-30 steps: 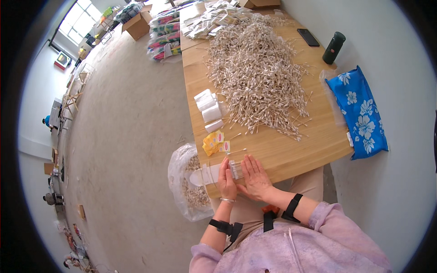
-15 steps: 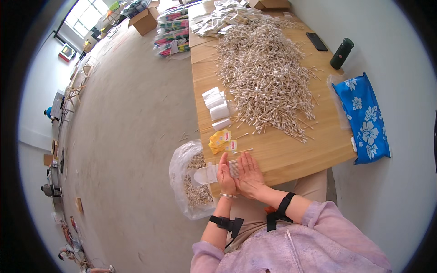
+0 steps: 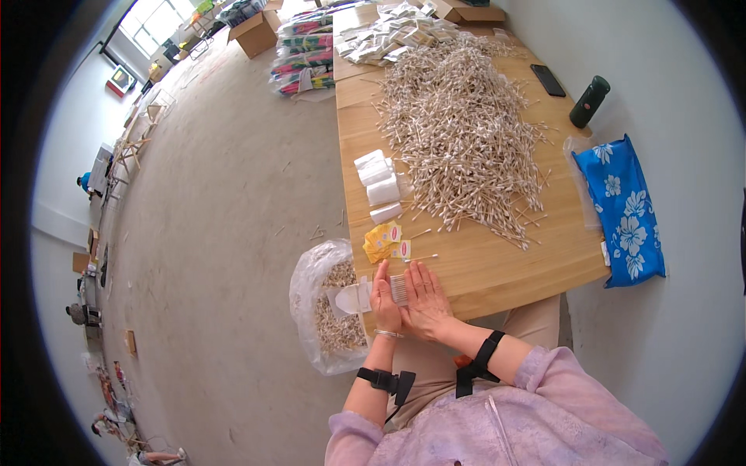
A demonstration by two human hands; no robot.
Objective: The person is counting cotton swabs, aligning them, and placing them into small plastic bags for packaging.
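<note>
At the table's near left corner, my left hand (image 3: 384,304) stands on edge, its fingers closed on a clear plastic packet (image 3: 353,299) whose flap sticks out to the left past the table edge. A row of cotton swabs (image 3: 399,290) shows between my hands. My right hand (image 3: 427,303) lies flat against the right side of the row, fingers stretched forward. Just beyond are yellow printed cards (image 3: 381,242) and a loose cotton swab (image 3: 422,258). The palm sides of both hands are hidden.
A large heap of cotton swabs (image 3: 466,132) covers the table's middle (image 3: 559,233). White rolls (image 3: 381,186) lie on the left. A phone (image 3: 548,80), dark bottle (image 3: 590,102) and blue flowered pack (image 3: 622,211) line the right. A plastic bag of swabs (image 3: 311,272) hangs beside the left edge.
My hands keep almost the same pose on the packet and swabs. The view has shifted slightly, so the table and the things on it appear a little further right.
</note>
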